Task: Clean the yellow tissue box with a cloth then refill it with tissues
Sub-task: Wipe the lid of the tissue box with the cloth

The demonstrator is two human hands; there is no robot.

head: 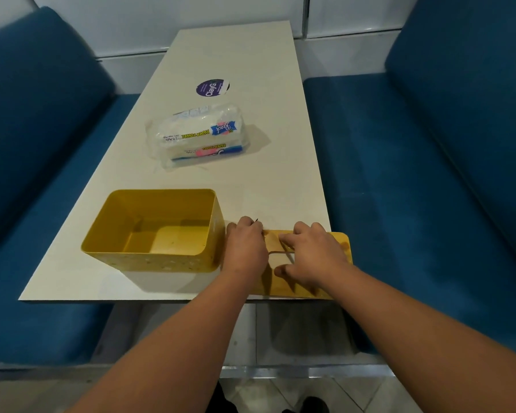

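Yellow tissue box sits open and empty near the table's front edge, with both hands, left hand and right hand, pressed flat on its lid beside it, gripping nothing. Lid overhangs the edge, so 1 careless push could drop it, and no cloth is in sight, only the paper towel pack.

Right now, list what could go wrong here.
The lid lies at the table's near right corner, so pressure from the hands could tip it off. No cloth is visible, so refilling might come before cleaning. The box shows specks inside that tissues from the pack could pick up.
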